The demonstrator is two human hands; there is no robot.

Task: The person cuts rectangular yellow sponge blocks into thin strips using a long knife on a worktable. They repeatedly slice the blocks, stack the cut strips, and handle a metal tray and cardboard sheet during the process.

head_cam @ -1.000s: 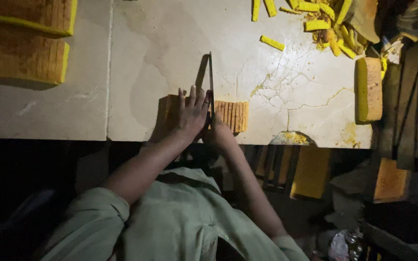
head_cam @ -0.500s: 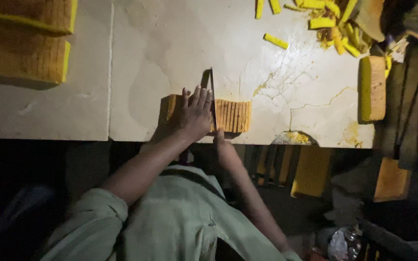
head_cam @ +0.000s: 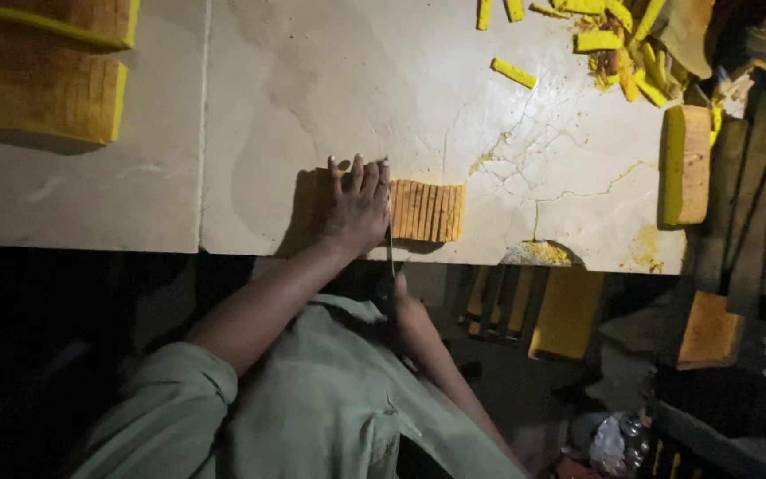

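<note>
Seen from the head camera, looking straight down: a pale, cracked stone surface [head_cam: 312,106] lit against dark surroundings. Left hand [head_cam: 355,208] pressed flat, fingers [head_cam: 358,177] spread and extended, palm down on the left part of an orange-brown ridged block [head_cam: 427,211] near the front edge of the surface, apparently to pin it against sliding under a cut. Thin knife blade [head_cam: 390,253] running along the right side of that hand, tight against the block's exposed left face, sloping down past the surface edge. Right hand [head_cam: 401,297] below the edge, in shadow, at the lower end of the blade; closed around a handle by the look of it, though the grip itself cannot be told in the dark. Larger yellow-edged slabs [head_cam: 42,84] stacked at the far left, out of the way. Cut yellow sticks [head_cam: 514,73] and crumbs scattered at the top right, well apart from the block. Another yellow block [head_cam: 684,164] standing on edge at the right. Pale green sleeve [head_cam: 188,390] in the foreground. Against the picture from half a second ago: blade tip then poking up above the fingers, now drawn lower toward the body; left hand in much the same place on the block.
</note>
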